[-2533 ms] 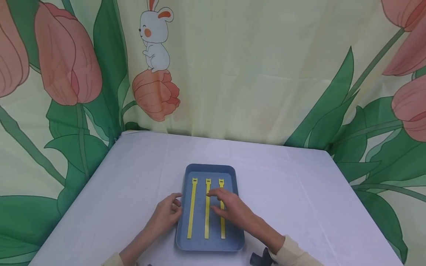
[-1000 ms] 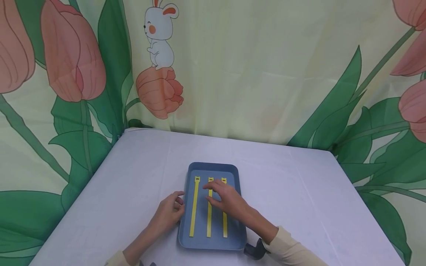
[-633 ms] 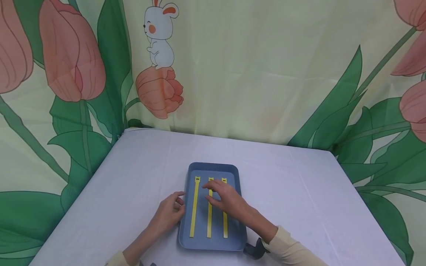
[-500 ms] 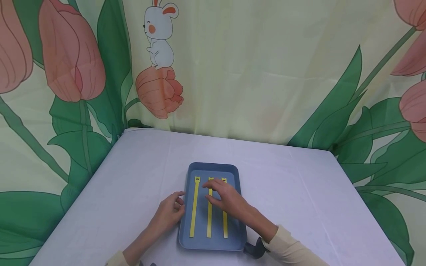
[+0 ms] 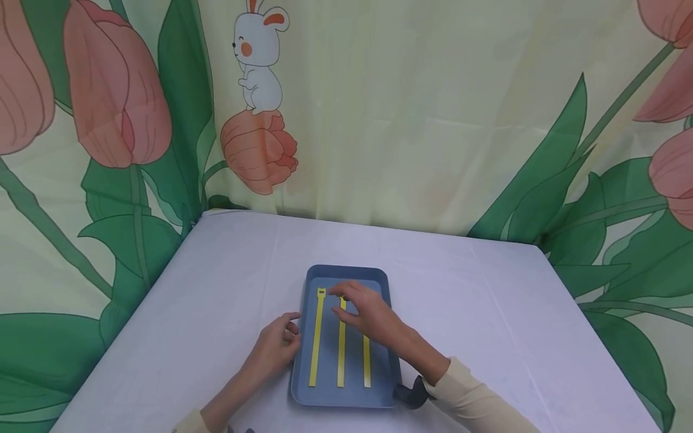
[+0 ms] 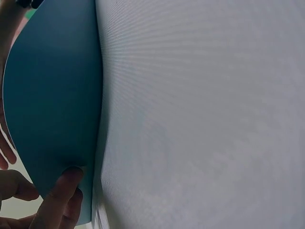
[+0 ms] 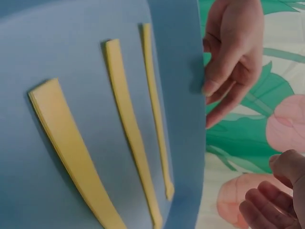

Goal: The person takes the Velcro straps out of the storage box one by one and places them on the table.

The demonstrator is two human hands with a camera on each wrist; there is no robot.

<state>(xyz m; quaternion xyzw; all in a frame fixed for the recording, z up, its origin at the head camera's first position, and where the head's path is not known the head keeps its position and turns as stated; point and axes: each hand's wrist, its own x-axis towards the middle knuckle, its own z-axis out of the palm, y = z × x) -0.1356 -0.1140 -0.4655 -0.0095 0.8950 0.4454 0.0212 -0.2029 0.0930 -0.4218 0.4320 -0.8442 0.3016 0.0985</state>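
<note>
A blue-grey rectangular tray [image 5: 346,272] carries three yellow slotted cable straps: a left strap [image 5: 316,343], a middle strap [image 5: 341,352] and a right strap [image 5: 367,364], laid lengthwise side by side. My left hand [image 5: 275,341] is at the tray's left side, its fingers loosely bent; in the left wrist view a fingertip [image 6: 71,174] touches the outer wall. Over the tray, my right hand [image 5: 370,313] holds nothing, thumb and fingers apart. It covers the right strap's head and overlaps the middle one's. In the right wrist view my right hand [image 7: 279,195] appears at the lower right.
A white cloth [image 5: 460,313] covers the table under the tray. Behind it hangs a curtain [image 5: 390,120] printed with tulips and a rabbit. A black curved piece [image 5: 412,394] sits by my right wrist, close to the tray's near right corner.
My right hand has shifted slightly toward the tray's far end, now hiding the right strap's head. The left hand, tray and straps stay as they were, apart from a small earlier view shift.
</note>
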